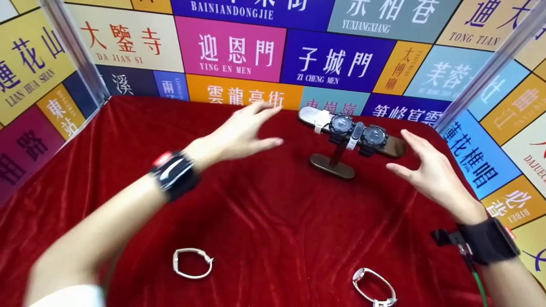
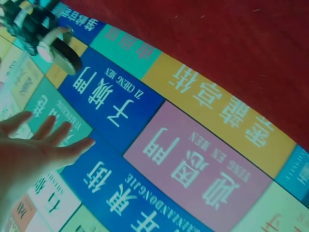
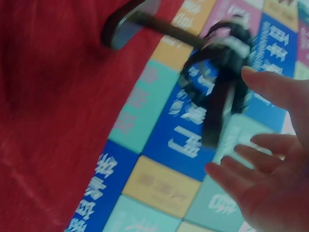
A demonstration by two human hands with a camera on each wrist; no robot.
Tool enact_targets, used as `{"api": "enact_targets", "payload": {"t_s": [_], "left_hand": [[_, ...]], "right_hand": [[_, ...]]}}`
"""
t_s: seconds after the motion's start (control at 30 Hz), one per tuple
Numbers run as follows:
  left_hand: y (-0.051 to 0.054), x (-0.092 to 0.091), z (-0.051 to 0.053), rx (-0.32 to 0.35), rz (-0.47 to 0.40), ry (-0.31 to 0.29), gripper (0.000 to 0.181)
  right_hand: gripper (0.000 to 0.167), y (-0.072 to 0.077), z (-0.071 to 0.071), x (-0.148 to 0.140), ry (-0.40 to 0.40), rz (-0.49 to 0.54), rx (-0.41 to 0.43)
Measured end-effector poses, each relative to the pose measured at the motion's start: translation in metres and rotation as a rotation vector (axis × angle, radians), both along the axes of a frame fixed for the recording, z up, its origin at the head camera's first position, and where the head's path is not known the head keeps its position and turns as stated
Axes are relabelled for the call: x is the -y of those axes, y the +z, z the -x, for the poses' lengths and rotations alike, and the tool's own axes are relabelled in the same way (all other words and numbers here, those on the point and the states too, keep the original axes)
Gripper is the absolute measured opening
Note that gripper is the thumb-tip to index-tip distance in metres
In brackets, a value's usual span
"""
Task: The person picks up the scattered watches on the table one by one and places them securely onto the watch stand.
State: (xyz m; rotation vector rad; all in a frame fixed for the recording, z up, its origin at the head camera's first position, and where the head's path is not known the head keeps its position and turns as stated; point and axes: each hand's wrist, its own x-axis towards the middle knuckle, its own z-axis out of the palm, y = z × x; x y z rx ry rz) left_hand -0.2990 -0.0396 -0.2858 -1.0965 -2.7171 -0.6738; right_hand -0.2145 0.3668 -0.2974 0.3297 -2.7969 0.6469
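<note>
A dark T-shaped watch stand [image 1: 332, 167] stands at the back right of the red cloth, its bar tilted down to the right. On the bar sit a white watch [image 1: 320, 120], two black watches [image 1: 375, 137] and a slim band with a white strap [image 1: 355, 135]. My left hand [image 1: 239, 133] hovers left of the stand, fingers extended, holding nothing. Near the bar's right end is my right hand [image 1: 431, 175], thumb and fingers spread apart, also holding nothing. In the right wrist view the bar [image 3: 217, 111] lies beside the right hand [image 3: 270, 159], blurred.
A cream-strapped watch [image 1: 193, 263] lies looped on the cloth at the front left. Toward the front right lies a slim silver watch [image 1: 374, 286]. Colourful lettered panels [image 1: 232, 49] form walls at the back and sides, with clear corner posts [image 1: 79, 51]. The red cloth [image 1: 256, 221] is wrinkled.
</note>
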Motion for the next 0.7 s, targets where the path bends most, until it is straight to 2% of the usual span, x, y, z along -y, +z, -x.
{"api": "enact_targets", "payload": {"t_s": [0.1,0.23,0.37,0.53,0.7], "left_hand": [[-0.007,0.03,-0.025,0.014,-0.003,0.002,0.076],[-0.017,0.065,-0.06,0.065,0.047,-0.02,0.079],[-0.037,0.094,-0.098,0.079,0.089,-0.042,0.079],[-0.063,0.119,-0.144,0.041,0.135,-0.039,0.079],[-0.08,0.132,-0.173,0.022,0.142,-0.005,0.081]], "right_hand": [[0.083,0.001,-0.015,0.014,0.02,0.031,-0.083],[0.082,-0.001,-0.036,0.035,0.076,0.059,-0.176],[0.085,-0.01,-0.056,0.059,0.161,0.047,-0.203],[0.089,-0.028,-0.079,0.084,0.309,0.024,-0.253],[0.084,-0.049,-0.095,0.106,0.46,-0.013,-0.297]]}}
